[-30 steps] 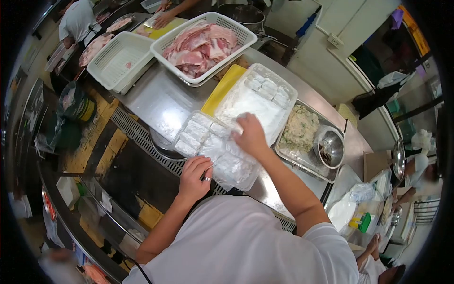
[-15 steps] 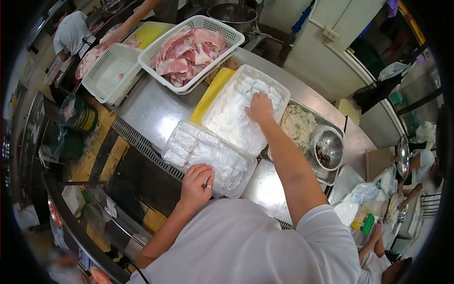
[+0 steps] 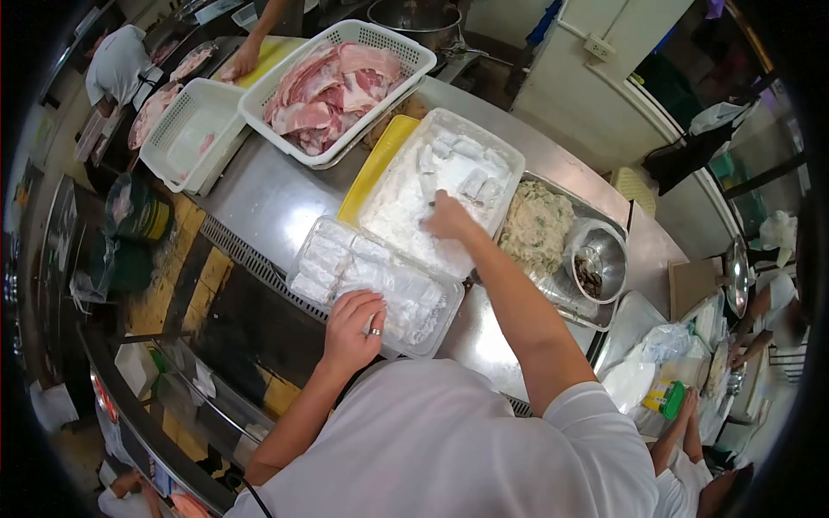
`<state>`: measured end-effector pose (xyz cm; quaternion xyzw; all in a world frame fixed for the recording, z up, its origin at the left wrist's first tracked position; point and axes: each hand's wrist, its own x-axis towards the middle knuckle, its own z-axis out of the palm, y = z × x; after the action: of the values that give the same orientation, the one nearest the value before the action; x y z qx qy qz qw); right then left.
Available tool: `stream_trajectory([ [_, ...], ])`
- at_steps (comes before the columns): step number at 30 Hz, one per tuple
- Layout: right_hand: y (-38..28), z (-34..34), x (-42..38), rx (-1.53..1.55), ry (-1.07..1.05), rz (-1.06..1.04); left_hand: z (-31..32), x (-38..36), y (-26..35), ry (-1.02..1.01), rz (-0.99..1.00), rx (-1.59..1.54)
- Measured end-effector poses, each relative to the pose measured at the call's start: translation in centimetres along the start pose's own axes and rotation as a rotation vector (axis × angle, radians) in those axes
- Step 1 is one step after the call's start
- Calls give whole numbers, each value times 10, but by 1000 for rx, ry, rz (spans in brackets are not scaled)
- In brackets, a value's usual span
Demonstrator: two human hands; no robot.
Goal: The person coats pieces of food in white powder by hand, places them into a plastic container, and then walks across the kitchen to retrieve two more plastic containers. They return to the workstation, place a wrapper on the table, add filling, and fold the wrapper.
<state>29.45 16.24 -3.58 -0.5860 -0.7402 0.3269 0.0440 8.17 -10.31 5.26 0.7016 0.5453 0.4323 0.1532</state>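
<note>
My right hand is over the tub of white powder, its fingers bent down and blurred; whether it holds anything is hidden. Several powdered pieces lie at the tub's far side. My left hand rests at the near edge of a clear plastic container, a ring on one finger, its fingers curled together over the edge. Rows of white-coated pieces fill that container. A tray of pale mixture with green bits stands right of the tub, with a metal bowl in it.
A white basket of raw meat and another white basket stand at the back left. Beside the tub lies a yellow board. Another person's hand is at the upper left; a co-worker's hands are at the lower right.
My right hand has moved from the powdered pieces toward the near left of the tub. More pieces show at the far side. My left hand stays by the container.
</note>
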Motion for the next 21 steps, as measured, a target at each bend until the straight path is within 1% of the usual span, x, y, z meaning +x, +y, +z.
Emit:
stream_trajectory([
  [2, -22, 2, -8, 6, -64, 47, -1, 5, 2, 14, 19, -10],
  [3, -22, -4, -10, -18, -90, -16, -2, 5, 2, 24, 23, -12],
  [6, -9, -35, -1, 122, -33, 11, -9, 1, 3, 62, 2, -1],
  [8, -22, -61, 7, 248, 163, 120, -13, -6, 2, 67, -18, -3],
  [9, -20, -65, 22, 221, 156, 140, -15, -9, 2, 68, -25, -5],
  [12, -21, -32, 50, 138, 79, 159, -16, -14, 1, 65, -15, -12],
  [13, -19, -8, 58, 109, 131, 186, -16, -15, 2, 70, -13, -15],
  [16, -16, 28, 59, 434, 236, 262, -21, -17, 2, 94, -12, -16],
  [17, -7, 36, 62, 529, 241, 215, -24, -19, 1, 103, -13, -13],
  [20, -43, 1, 3, 882, 316, 234, -31, -29, -5, 119, -34, 2],
  [21, -33, 1, -2, 762, 340, 149, -32, -31, -7, 122, -39, 6],
])
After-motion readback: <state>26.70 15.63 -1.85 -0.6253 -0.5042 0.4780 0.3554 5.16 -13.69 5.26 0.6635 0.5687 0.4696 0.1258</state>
